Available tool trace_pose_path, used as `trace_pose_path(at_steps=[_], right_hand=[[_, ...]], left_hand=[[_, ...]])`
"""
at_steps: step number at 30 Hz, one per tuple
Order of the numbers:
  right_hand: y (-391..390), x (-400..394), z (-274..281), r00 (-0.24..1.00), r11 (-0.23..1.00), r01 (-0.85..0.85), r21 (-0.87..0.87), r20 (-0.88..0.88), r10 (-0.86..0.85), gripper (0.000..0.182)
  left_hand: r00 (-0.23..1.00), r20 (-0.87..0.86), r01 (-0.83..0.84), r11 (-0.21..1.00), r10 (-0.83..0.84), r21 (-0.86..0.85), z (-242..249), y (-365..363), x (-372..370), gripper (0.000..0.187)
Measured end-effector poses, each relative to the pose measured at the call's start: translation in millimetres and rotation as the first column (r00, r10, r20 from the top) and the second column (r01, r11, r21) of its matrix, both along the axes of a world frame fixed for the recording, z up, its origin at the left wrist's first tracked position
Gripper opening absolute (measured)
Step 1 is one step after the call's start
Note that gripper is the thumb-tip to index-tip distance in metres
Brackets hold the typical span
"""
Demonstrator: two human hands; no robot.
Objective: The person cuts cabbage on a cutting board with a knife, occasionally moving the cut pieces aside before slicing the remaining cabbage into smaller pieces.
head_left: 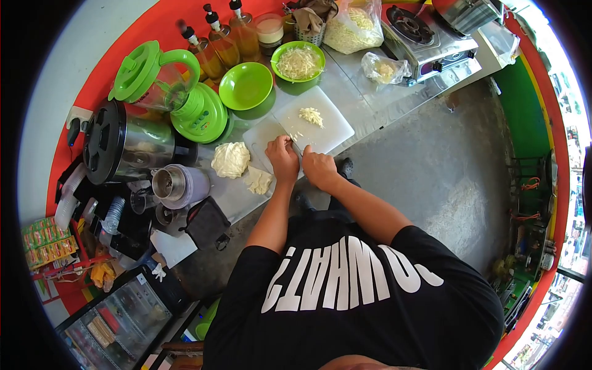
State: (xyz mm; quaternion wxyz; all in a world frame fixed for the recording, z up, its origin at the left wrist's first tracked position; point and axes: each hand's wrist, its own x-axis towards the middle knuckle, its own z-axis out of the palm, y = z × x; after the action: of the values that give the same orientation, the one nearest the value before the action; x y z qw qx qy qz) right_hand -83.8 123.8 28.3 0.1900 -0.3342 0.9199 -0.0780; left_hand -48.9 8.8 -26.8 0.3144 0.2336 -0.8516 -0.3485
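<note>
I am leaning over the steel counter (370,108), working at the white cutting board (330,132). The cabbage chunk (230,159) is lying at nine o'clock from my hands. My left hand (282,159) is pressing down, fingers curled; I cannot tell what is under it. My right hand (319,168) is closing around a knife handle, I think. Shredded cabbage (311,115) is sitting at twelve o'clock.

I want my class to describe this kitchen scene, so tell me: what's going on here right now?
A person in a black shirt stands at a steel counter, both hands on a white cutting board. The left hand and right hand sit close together at the board's near edge, apparently cutting something pale; any knife is hard to make out. A small pile of shreds lies on the board, and a green bowl of shreds sits behind it.
</note>
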Motion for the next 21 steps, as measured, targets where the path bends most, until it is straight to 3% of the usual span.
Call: trace_pose_path(at_steps=[3, 12, 19, 21], right_hand=[[-6, -1, -1, 0.998, 1.000, 0.003, 0.023, -0.066, -0.002, 0.022], [17, -35, 13, 0.985, 0.989, 0.100, 0.112, 0.127, -0.114, 0.027], [27, -18, 5, 0.985, 0.971, 0.140, -0.192, 0.129, -0.117, 0.022], [27, -7, 5, 0.980, 0.953, 0.162, -0.257, 0.154, -0.125, 0.023]], left_hand=[[1.000, 0.001, 0.005, 1.000, -0.005, 0.022, 0, 0, 1, 0.019], [0.998, -0.063, 0.030, 1.000, -0.030, 0.005, 6, -4, 4, 0.020], [0.999, -0.025, 0.037, 0.995, -0.035, 0.093, 8, 0, 0, 0.012], [0.999, -0.042, -0.007, 0.999, 0.009, 0.049, 9, 2, -4, 0.011]])
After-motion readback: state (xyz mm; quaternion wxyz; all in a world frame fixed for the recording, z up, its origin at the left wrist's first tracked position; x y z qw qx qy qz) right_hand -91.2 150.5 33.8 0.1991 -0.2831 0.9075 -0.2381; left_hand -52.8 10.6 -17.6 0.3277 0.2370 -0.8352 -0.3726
